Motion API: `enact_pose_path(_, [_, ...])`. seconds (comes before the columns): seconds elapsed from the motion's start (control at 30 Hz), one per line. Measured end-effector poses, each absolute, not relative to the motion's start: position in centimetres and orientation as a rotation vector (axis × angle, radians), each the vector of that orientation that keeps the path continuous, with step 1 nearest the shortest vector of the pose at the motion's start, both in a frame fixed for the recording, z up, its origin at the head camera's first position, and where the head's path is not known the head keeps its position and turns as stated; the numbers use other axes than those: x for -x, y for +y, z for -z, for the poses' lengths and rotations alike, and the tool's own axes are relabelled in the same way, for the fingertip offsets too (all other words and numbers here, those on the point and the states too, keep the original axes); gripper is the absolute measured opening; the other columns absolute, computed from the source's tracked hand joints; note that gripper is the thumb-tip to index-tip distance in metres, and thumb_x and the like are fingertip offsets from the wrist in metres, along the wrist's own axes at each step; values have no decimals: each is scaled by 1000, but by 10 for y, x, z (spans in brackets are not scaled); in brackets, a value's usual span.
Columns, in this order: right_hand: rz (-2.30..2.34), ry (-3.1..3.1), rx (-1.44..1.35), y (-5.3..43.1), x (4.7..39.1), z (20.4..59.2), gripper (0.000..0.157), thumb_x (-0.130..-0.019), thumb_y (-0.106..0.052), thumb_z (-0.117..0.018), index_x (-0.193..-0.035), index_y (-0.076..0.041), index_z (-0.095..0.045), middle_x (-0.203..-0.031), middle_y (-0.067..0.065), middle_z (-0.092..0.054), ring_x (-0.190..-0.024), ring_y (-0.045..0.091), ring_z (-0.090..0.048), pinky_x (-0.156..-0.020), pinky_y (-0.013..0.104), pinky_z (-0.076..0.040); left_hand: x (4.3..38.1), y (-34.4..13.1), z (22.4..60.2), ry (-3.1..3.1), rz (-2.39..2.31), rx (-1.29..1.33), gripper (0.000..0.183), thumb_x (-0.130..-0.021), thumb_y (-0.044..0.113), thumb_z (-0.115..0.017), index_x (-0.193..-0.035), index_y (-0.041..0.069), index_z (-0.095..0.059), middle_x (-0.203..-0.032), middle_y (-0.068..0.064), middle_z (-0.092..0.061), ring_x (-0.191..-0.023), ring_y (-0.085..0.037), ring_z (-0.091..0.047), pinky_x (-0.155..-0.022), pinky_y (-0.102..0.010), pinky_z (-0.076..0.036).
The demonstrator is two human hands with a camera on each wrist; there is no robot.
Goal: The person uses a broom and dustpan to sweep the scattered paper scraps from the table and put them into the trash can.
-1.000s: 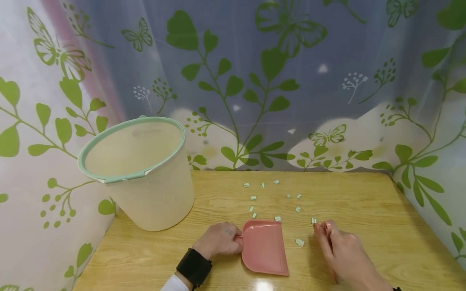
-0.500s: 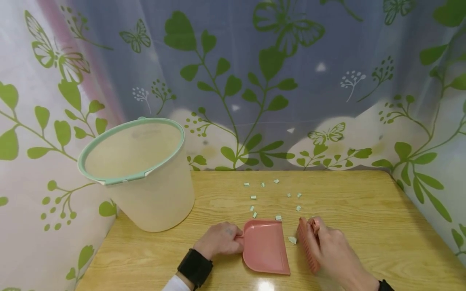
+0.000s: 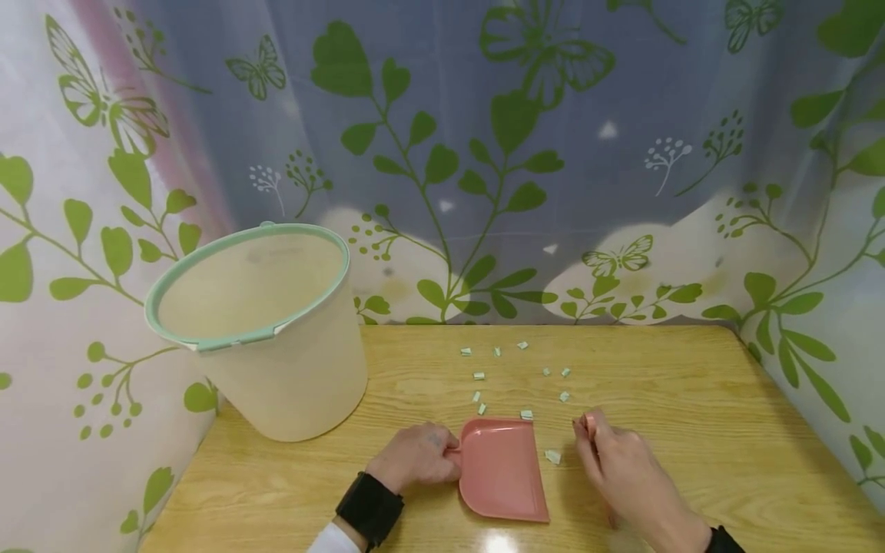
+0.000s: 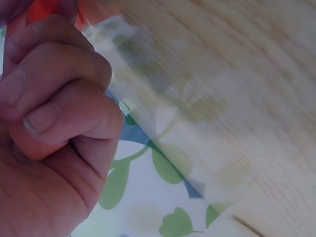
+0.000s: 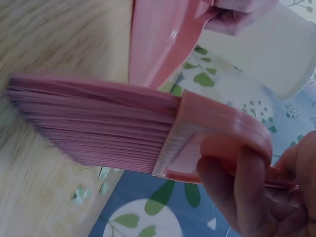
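With curled fingers my left hand (image 3: 415,455) grips the handle of a pink dustpan (image 3: 503,472), which lies flat on the table, its straight edge facing right. To the right of the pan, my right hand (image 3: 632,468) holds a small pink hand brush (image 5: 98,128) by its looped handle. The brush is mostly behind the hand in the head view; the right wrist view shows its long bristles. A crumpled pale green paper scrap (image 3: 552,457) lies between pan and brush. Another scrap (image 3: 527,415) is at the pan's far right corner.
Several more paper scraps (image 3: 478,376) are scattered on the wooden table (image 3: 657,384) beyond the dustpan. A large translucent bucket (image 3: 304,384) with a green rim stands at the left. A leaf-patterned curtain (image 3: 415,153) hangs behind the table and along both sides.
My right hand has moved left with the brush, and the nearest scrap has slid left toward the dustpan. The brush has since turned mostly out of sight. My left hand and the dustpan stay put.
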State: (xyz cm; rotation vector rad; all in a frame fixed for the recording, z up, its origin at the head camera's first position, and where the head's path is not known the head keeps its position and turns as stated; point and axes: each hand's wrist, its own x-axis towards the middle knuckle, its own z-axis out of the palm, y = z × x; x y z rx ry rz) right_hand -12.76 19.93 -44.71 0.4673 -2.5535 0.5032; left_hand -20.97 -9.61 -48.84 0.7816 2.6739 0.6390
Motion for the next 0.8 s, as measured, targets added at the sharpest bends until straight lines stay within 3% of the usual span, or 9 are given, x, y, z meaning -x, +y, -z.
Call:
enact_pose_path(0.23, [-595,-2524,-500,183,131,446,26,-95,0,-67,-86,-12,-46,-62,-12,-36,-51,-7,-30,-45,15,-28,209,-96,485,2656,-641,-774,26,-78,21,-63,-60,24,-44,-58,11,-34,-53,-5,-35,-55,-24,-22])
enact_pose_path(0.43, [-738,-2524,-493,184,131,441,23,-102,-3,-58,-85,-12,-44,-60,-13,-31,-46,-9,-28,-41,14,-25,209,-95,483,2651,-652,-770,27,-78,19,-62,-60,25,-43,-58,11,-33,-53,-6,-34,-55,-24,-22])
enact_pose_path(0.8, [-546,-2517,-511,186,136,445,29,-94,-2,-69,-83,-14,-45,-61,-12,-32,-51,-5,-31,-46,16,-28,210,-95,484,2639,-647,-737,26,-77,19,-62,-60,25,-44,-58,11,-32,-54,-6,-34,-55,-25,-22])
